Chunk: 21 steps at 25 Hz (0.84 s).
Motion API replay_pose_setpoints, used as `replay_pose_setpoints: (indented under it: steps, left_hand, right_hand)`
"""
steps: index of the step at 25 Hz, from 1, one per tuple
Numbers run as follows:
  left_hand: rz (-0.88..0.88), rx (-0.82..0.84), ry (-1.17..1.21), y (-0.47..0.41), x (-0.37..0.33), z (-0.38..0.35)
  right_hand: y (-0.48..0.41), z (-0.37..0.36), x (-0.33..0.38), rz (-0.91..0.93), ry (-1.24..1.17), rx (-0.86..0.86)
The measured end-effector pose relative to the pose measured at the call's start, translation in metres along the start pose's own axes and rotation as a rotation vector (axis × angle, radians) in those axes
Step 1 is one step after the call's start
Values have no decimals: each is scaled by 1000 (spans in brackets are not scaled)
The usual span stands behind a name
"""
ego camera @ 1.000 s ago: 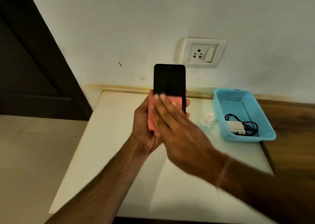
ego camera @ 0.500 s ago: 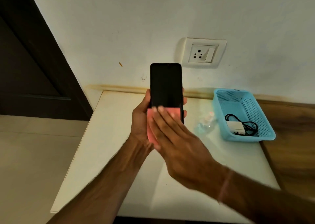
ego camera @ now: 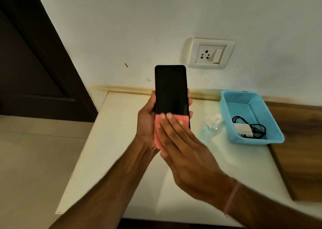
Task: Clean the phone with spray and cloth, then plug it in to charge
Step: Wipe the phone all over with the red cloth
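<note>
Head view. Phone (ego camera: 171, 89) is held upright above the white worktop (ego camera: 113, 141), dark screen toward the camera, its top edge just below and left of the wall socket (ego camera: 210, 53).

Left grip (ego camera: 147, 122) is grasping the phone from behind: thumb along the left edge, fingertips showing past the right edge.

Right grip (ego camera: 184, 152) is released, with fingers straight and flat, pressing a pink cloth (ego camera: 185, 119) against the lower part of the screen. The cloth covers the bottom of the glass and runs down between the 2 palms. The upper screen is uncovered and unlit.

On the worktop, right of the grips, is 1 clear spray bottle (ego camera: 211, 125). Its outline is faint and it appears to lie on its side. Just beside it stands 1 blue perforated basket (ego camera: 224, 110), near the wall. Inside are 1 white charger (ego camera: 243, 130) and 1 black cable (ego camera: 257, 127), loosely coiled around it.

A dark door (ego camera: 34, 63) stands at far left.
</note>
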<state>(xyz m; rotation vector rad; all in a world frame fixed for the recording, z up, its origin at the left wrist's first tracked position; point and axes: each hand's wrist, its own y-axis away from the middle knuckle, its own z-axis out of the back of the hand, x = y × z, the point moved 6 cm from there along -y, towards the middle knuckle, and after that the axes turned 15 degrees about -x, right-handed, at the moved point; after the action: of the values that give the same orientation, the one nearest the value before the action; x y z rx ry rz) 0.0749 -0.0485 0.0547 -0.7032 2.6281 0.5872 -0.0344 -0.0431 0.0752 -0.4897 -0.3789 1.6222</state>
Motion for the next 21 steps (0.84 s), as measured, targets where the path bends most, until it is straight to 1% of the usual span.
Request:
replay_pose_setpoints:
  steps: [1,2,3,5,6,7,9,10,12,14,15,17,18,19,20,21]
  left_hand:
    - [9,25,20,-1,0,-1]
    - [29,41,44,-2,3,-2]
    - [33,47,67,-1,5,-3]
    - [41,36,29,2,14,-4]
    - [25,15,-14,2,16,-1]
    - [-27,13,-56,4,13,3]
    - [-136,-44,-203,1,3,12]
    - [-109,-43,-214,0,0,14]
    - [-37,11,-124,1,-5,2]
    - [17,4,-7,-1,-1,-2]
    - [49,37,39,2,3,-4]
    - [58,100,62,4,13,-7]
    - [23,129,57,7,14,-8]
    - [-20,153,56,10,10,-9]
    - [-37,153,37,11,4,-9]
    - [-17,137,5,11,1,-9]
  right_hand:
    - [10,4,-4,17,-4,-6]
    - [8,7,-17,-13,-1,-31]
    - [-7,10,-32,-89,12,-50]
    - [-55,18,-60,-299,29,-96]
    - [-74,18,-63,-349,27,-98]
    - [-83,13,-55,-343,23,-94]
    - [-68,2,-23,-230,-14,-66]
    - [-46,-2,-7,-176,-33,-34]
    - [-1,2,5,-124,-25,13]
    - [1,6,-12,-173,1,-22]
    - [-13,8,-24,-241,15,-52]
    - [-57,16,-45,-411,28,-114]
    - [-72,16,-46,-440,33,-123]
    - [-78,12,-39,-416,31,-125]
    - [-74,8,-27,-345,21,-112]
    - [-62,4,-13,-252,17,-81]
